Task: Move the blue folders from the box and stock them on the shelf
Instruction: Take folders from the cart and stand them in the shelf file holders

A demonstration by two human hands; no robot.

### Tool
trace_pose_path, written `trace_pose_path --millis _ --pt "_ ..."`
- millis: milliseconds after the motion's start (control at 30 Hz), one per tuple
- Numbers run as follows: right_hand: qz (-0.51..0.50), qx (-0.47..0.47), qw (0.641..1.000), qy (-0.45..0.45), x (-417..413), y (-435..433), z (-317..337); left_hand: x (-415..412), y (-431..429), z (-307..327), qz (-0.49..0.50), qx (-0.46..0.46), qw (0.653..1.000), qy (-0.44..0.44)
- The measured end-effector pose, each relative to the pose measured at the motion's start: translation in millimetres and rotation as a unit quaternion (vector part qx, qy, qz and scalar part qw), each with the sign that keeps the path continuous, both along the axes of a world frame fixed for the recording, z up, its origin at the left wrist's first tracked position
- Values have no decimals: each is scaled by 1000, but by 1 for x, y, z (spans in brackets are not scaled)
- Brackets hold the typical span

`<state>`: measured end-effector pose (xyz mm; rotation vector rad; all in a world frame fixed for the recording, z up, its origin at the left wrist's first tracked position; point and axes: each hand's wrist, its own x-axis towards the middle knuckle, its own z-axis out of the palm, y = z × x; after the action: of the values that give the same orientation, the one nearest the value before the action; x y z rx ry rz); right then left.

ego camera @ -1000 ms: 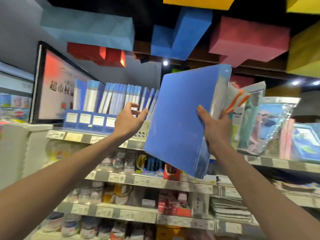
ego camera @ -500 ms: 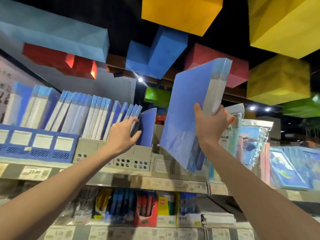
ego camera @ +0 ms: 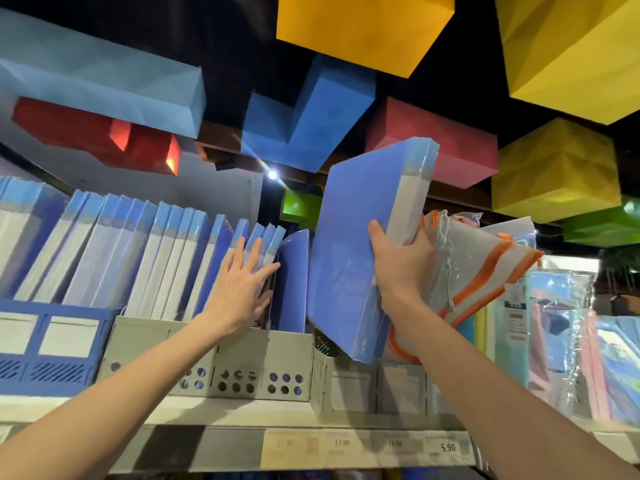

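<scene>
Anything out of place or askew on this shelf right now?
One blue folder at the row's right end, beside the left hand, shows its cover rather than its spine like the other shelved folders. Orange-trimmed pouches slump sideways behind the right hand, which holds a tilted folder. Nothing looks damaged.

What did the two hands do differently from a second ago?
The left hand uncurled: its fingers now lie straight and spread against the row of shelved folders. The right hand brought the blue folder in from the right, closer to the gap beside that row. It kept its grip, and the folder stays tilted.
</scene>
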<state>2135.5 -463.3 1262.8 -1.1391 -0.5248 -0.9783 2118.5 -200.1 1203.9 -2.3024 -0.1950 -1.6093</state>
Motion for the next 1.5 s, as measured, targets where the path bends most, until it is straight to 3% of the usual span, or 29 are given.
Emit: trace_pose_path --millis 367,533,800,1200,1500 --pt "47 -46 998 -16 29 53 18 10 35 0 42 -78 995 -40" --pt "47 -41 998 30 55 75 14 13 26 1 -12 -161 985 -65" --pt "73 -57 993 68 86 97 15 24 -13 -2 -67 -175 981 -42" --pt "198 -202 954 94 104 113 16 40 6 -18 -39 -79 995 -49" --pt "150 -361 918 60 114 106 7 33 8 -21 -30 -51 998 -25"
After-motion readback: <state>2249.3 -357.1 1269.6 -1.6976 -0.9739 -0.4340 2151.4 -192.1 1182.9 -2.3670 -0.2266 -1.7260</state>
